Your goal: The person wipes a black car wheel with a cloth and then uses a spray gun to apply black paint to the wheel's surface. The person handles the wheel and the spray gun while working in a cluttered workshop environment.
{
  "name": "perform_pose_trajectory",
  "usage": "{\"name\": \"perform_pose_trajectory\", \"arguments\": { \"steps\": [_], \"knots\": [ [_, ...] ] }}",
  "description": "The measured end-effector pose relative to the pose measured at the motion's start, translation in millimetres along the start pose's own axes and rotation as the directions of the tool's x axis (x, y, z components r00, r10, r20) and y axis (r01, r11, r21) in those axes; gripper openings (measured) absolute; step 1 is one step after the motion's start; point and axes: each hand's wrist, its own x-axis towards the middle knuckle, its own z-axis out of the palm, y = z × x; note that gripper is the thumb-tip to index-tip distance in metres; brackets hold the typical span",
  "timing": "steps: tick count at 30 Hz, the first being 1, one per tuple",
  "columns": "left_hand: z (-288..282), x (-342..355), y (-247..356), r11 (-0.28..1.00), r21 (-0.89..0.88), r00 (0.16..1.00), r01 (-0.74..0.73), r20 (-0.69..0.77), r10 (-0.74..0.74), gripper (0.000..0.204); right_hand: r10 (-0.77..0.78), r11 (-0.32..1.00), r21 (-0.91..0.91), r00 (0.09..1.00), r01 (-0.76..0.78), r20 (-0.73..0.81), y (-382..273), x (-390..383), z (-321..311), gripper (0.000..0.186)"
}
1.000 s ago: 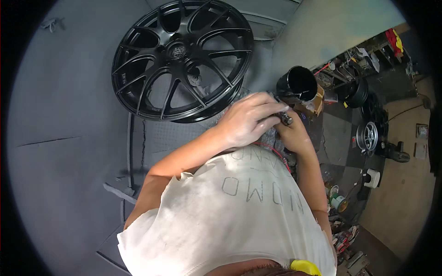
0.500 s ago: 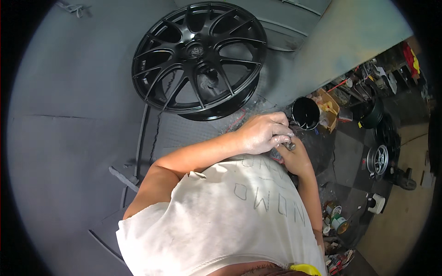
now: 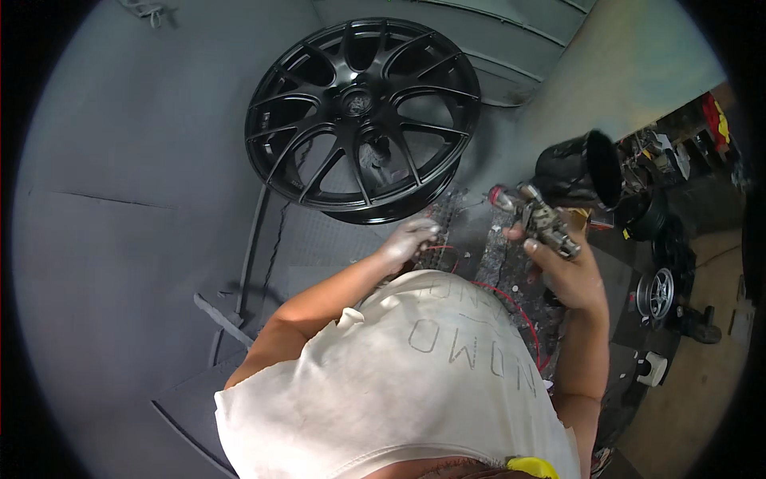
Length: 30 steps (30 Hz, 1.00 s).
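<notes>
In my right hand (image 3: 570, 275) is a metal spray gun (image 3: 542, 219), my fingers wrapped round it. A black paint cup (image 3: 578, 172) sits on the gun, its dark mouth facing right. The gun's red-ringed nose points left, toward the wheel rim. My left hand (image 3: 411, 243) is in front of my shirt with its fingers curled; what they hold, if anything, is hidden. A thin red hose (image 3: 519, 311) passes close to those fingers and runs down past my right side. Beyond both hands stands a glossy black multi-spoke wheel rim (image 3: 359, 152), tilted toward me and apart from the gun.
Grey sheeting (image 3: 120, 279) covers the left side. A pale curved panel (image 3: 630, 72) rises at the upper right. Cluttered shelving (image 3: 662, 160), a silver wheel (image 3: 658, 291) and a white stool (image 3: 654, 369) stand on the right.
My hands have parted: the right has carried the spray gun up and to the right, and the left has drawn back leftward. The gun and cup now show plainly, and more hose is visible.
</notes>
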Motion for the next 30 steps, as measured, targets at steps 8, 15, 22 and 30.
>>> {"name": "perform_pose_trajectory", "arguments": {
  "steps": [8,15,22,30],
  "knots": [
    [-58.7,60.9,-108.3,0.621,-0.784,0.898,-0.002,-0.274,-0.344,0.056,-0.024,0.997,-0.072,1.0,0.025,0.01,-74.5,41.1,8.2,0.03],
    [-67.1,59.3,-112.5,0.707,-0.707,0.843,0.005,-0.377,-0.383,0.046,-0.108,0.932,-0.361,0.968,0.019,-0.228,-71.7,79.7,-25.4,0.016],
    [19.8,-2.7,14.9,0.959,-0.19,0.962,0.21,0.217,-0.167,0.03,-0.184,0.952,-0.299,0.906,0.068,-0.38,-44.3,70.8,-36.6,0.016],
    [158.1,-23.8,137.9,0.858,-0.153,0.643,-0.491,0.6,0.475,0.026,-0.061,0.981,-0.195,0.959,0.007,-0.277,-59.0,58.6,-9.2,0.015]
  ]
}}
